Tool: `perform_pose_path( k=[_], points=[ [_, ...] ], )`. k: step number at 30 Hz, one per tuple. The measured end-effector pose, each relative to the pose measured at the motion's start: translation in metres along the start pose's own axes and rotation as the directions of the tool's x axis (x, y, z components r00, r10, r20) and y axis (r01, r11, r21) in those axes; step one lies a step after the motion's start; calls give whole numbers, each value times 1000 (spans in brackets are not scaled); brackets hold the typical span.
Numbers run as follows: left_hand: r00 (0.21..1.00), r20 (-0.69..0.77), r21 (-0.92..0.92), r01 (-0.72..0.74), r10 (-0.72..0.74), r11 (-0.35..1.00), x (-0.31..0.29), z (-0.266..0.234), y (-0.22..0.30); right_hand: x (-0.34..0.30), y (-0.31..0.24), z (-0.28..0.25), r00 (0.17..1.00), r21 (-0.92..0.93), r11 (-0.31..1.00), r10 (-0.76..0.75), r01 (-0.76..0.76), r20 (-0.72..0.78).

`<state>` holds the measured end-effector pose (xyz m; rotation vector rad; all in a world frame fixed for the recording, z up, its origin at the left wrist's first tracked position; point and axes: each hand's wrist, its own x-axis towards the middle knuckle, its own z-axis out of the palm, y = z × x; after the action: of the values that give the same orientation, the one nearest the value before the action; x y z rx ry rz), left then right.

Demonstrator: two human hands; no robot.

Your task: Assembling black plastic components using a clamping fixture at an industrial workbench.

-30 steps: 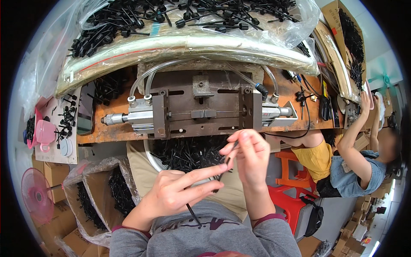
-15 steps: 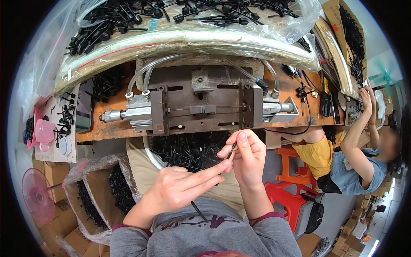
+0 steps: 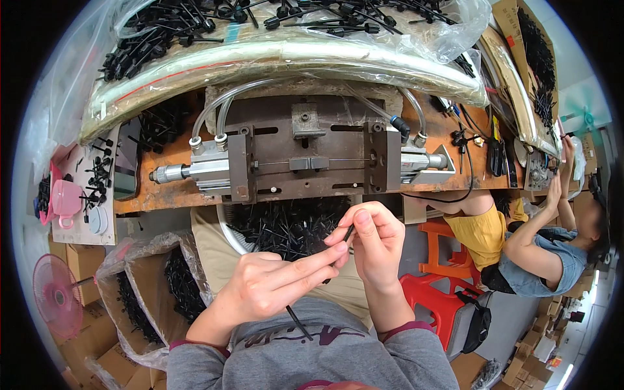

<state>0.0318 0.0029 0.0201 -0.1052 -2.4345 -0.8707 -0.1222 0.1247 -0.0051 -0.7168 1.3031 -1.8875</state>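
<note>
Both my hands are raised in front of my body, fingertips almost meeting. My left hand (image 3: 263, 286) is closed around a black plastic part with a thin stem (image 3: 299, 323) that sticks out below the palm; the fingers hide most of it. Between thumb and fingers, my right hand (image 3: 377, 244) pinches a small slim black piece (image 3: 349, 232) beside my left fingertips. Just beyond my hands, a white-rimmed tub (image 3: 229, 235) in my lap holds many black stemmed parts (image 3: 279, 227).
A brown metal fixture (image 3: 279, 179) with air cylinders stands on the wooden bench (image 3: 156, 201). Black parts heap on a plastic-covered bundle (image 3: 286, 58) behind. A lined carton (image 3: 146, 270) lies left; a red stool (image 3: 429, 302) and another person (image 3: 539, 260) are at right.
My hands keep nearly the same pose, with small finger shifts; the slim piece tilts a little differently. At right, the other person's forearms have lowered and moved outward.
</note>
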Motion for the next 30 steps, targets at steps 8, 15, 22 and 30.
perform_pose_path(
  k=[8,15,22,30],
  points=[
    [991,-73,134,122,-113,983,1,3,-4,4,3,2,996,40,998,48,-45,-69],
    [965,-130,447,263,-229,855,16,22,-23,-9,9,-10,994,-226,974,-34,9,-108],
    [957,-117,435,289,-265,853,26,26,-28,-20,10,-19,998,-168,986,-6,-4,-59],
    [968,-54,494,238,-244,836,25,19,-23,-21,10,6,998,-76,995,-60,60,0]
  ],
)
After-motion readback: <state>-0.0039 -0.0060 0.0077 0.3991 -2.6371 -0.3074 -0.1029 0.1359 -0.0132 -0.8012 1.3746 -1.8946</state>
